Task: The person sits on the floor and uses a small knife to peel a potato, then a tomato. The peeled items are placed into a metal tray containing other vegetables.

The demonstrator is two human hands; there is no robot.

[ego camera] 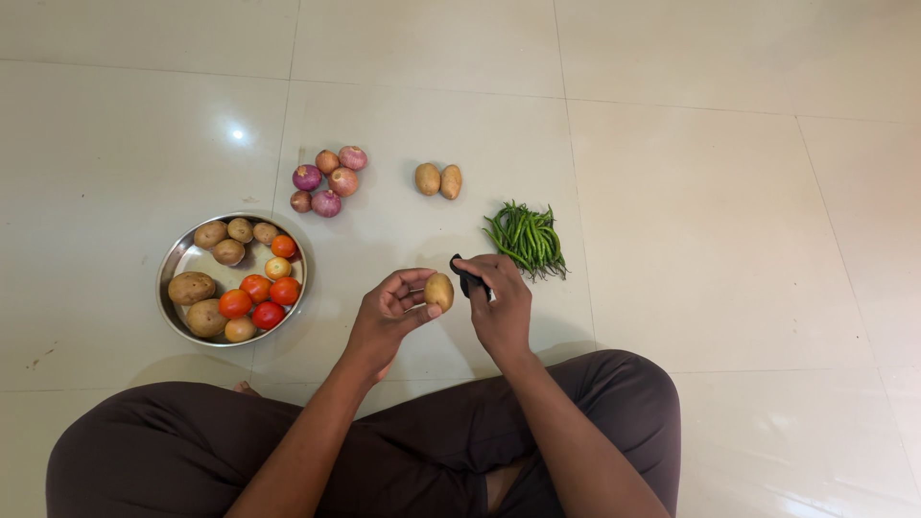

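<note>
Steel gleams at your far left: a round metal bowl (173, 264) sits on the pale tiled floor (720, 240), well to the left of the potato (438, 291) you hold. Inside the bowl lie several brown potatoes (192, 288) along its left and upper parts, with red and orange tomatoes (259, 293) gathered on the side nearer your potato.

Up and to the left of your potato, beyond the bowl's upper right rim, a small heap of purplish onions (328, 180) rests on the floor. Almost straight above your potato, farther from you, two loose potatoes (438, 180) lie touching each other.

Your left hand (389, 312) is curled around the potato, fingertips and thumb pinching it from the left so it stands roughly upright above the floor in front of your crossed legs (384, 451). Your right hand (499, 302) is just to the right of the potato, clenched on a black-handled peeler (467, 276) whose dark end pokes out near the potato's upper right; whether the blade touches the skin cannot be told.

Up and to the right of your potato, just past your right hand, a bundle of green beans (526, 240) lies fanned on the tiles, close to your knuckles but apart from them.
</note>
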